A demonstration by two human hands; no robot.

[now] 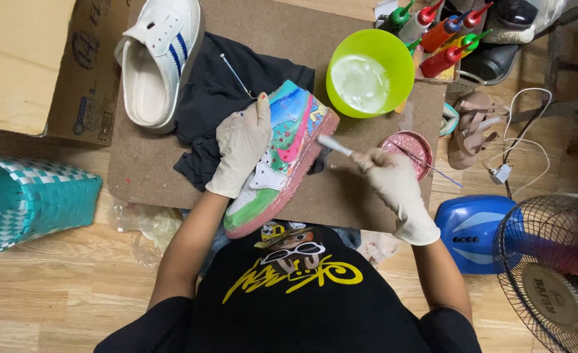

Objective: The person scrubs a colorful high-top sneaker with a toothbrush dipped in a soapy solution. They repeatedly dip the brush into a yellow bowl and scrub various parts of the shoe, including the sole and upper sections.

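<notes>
One painted high-top sneaker (281,153) lay mid-board, its long axis running from the near edge toward the far right corner. The gloved left hand (242,142) pressed flat on its upper; the gloved right hand (388,175) pinched a white brush (335,146) beside it. Beyond stood a green bowl (369,72), a pink dish (408,148), paint bottles (441,36), a black cloth (220,98) and a white shoe (158,59).

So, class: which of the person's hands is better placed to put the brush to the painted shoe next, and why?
The right hand. It holds the brush, whose tip points at the side of the painted shoe, close by. The left hand lies flat on the shoe, steadying it.
</notes>
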